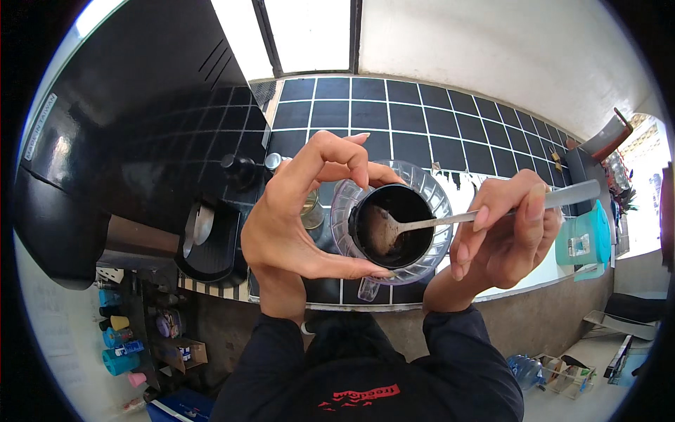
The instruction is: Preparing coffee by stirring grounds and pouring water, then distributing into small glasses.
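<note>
A round black cup (416, 203) is held by its rim between the thumb and fingers of my left hand (287, 227). It sits over a clear ribbed plastic pitcher (442, 211), whose handle points towards me; whether the two touch I cannot tell. My right hand (501, 237) grips a metal spoon (453, 217) by its handle. The spoon's bowl is inside the cup, with brown residue on it and around it. Partly behind my left hand stands a glass container (312, 211) with a yellowish tint.
A glossy black machine (158, 132) with a drip tray (211, 264) fills the left side. Black tiles (406, 116) cover the counter. To the right are a white surface (527, 282), a turquoise lidded pitcher (582, 242) and a large blade (611, 140). Shelves with blue containers (121, 361) stand lower left.
</note>
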